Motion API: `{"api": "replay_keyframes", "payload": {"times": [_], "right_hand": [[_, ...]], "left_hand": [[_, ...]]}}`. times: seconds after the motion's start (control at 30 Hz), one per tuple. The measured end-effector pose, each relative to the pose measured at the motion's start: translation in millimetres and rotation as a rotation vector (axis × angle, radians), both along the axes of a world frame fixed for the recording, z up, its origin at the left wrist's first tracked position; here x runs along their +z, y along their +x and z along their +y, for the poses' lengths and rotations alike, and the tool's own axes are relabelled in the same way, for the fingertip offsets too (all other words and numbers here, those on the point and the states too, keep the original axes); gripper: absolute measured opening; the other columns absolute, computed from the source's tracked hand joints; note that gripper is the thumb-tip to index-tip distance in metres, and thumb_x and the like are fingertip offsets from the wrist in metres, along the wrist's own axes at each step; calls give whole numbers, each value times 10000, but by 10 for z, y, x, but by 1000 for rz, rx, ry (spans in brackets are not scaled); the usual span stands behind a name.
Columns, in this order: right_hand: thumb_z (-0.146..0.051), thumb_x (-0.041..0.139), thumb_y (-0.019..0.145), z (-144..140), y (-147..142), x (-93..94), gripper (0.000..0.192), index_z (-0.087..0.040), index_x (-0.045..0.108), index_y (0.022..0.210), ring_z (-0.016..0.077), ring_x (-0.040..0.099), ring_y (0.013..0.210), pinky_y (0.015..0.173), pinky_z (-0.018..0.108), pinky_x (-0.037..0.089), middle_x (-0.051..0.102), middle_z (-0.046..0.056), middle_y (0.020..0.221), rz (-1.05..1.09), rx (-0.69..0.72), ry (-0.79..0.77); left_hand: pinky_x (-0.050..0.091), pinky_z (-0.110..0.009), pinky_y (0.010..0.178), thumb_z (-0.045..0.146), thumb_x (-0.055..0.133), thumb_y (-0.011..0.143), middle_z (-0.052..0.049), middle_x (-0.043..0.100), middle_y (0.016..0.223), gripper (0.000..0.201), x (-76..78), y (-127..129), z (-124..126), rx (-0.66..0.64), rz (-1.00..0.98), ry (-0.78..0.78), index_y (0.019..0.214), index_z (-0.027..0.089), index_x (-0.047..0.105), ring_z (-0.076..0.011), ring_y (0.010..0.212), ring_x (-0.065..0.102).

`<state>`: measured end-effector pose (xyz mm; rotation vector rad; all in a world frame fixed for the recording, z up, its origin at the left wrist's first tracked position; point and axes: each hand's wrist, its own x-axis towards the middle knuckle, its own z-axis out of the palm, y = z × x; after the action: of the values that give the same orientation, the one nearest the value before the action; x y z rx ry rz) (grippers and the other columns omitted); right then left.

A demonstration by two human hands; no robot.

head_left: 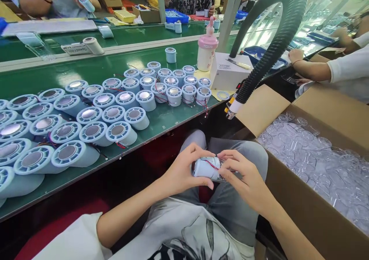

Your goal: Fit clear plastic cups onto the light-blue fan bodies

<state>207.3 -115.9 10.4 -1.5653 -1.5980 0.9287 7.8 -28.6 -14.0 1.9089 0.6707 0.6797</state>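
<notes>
Probably mid-assembly: left hand (186,168) grips blue housing (204,170), right hand (243,177) pinches its right end. Next likely needs red wire (212,165) clear.

Just right of the pink-lidded cup (206,54) stands 1 white box (227,74); beyond the cup, leftward, sit 1 blue tray (173,20) and 1 yellow container (127,19).

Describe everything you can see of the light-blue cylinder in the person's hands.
The light-blue cylinder has a smooth, plastic-looking body and lies roughly sideways above the lap. A thin red wire runs along its upper side. The left hand grips it around the left end, thumb below; the right hand's fingers are at the other end, partly hiding it, so its details cannot be told.
</notes>
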Motion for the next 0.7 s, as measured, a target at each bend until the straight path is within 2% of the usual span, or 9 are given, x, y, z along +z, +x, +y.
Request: {"api": "replay_keyframes", "payload": {"times": [0.1,0.2,0.27,0.33,0.4,0.47,0.53,0.6,0.7], "right_hand": [[-387,630,899,-7,-28,-11,308,-214,667,647,224,632,978,655,277,518,632,77,1087,156,-119,-56],[-392,722,832,-17,9,-53,284,-216,692,610,235,642,1008,677,265,535,680,78,1063,304,-166,-96],[-437,717,838,9,79,-90,279,-219,729,663,250,657,1031,738,292,563,704,86,1091,398,-114,-125],[-519,624,892,116,178,-133,338,-219,761,818,263,681,1012,750,342,588,700,106,1157,451,-80,-110],[-554,591,896,346,290,-170,390,-213,725,1027,285,676,1047,768,389,596,671,131,1223,399,-187,25],[-535,655,841,687,389,-176,485,-211,624,1199,305,607,1187,877,428,568,613,144,1310,311,-331,218],[-519,678,801,1061,450,-140,596,-214,525,1290,293,555,1256,963,440,530,566,140,1363,283,-351,348],[-513,653,806,1365,471,-78,555,-215,523,1256,264,615,1155,931,413,546,617,120,1281,290,-280,407],[-467,661,803,1580,482,-12,360,-206,598,1042,232,675,898,790,369,573,702,79,1009,281,-199,446]], "left_hand": [[504,-416,950,511,867,625,-102,581,1176,638,-105,-33,13,-70,12,44,1190,265,697,-250,1063,594],[458,-450,1059,439,863,669,-120,587,1328,683,-130,-60,16,-148,-17,-8,1289,270,635,-286,1216,572],[493,-412,1029,389,854,696,-112,629,1305,691,-110,-74,2,-168,-51,-105,1325,255,602,-276,1218,586],[540,-368,952,368,859,687,-111,653,1266,699,-76,-84,-23,-137,-49,-219,1321,232,600,-266,1165,618],[550,-357,927,354,874,662,-115,656,1252,712,-43,-86,-52,-84,-22,-327,1305,207,608,-264,1134,631],[547,-365,935,333,886,636,-120,655,1246,731,-22,-74,-83,-25,-13,-425,1295,182,608,-261,1106,642],[541,-378,945,309,883,635,-127,654,1245,736,-11,-47,-117,42,-17,-502,1296,162,595,-257,1080,652],[532,-395,957,295,880,631,-130,657,1238,744,0,-15,-159,116,-23,-545,1298,152,581,-258,1060,660],[519,-409,973,296,880,633,-124,659,1236,756,42,28,-226,200,-40,-595,1305,163,559,-263,1060,662]]}}
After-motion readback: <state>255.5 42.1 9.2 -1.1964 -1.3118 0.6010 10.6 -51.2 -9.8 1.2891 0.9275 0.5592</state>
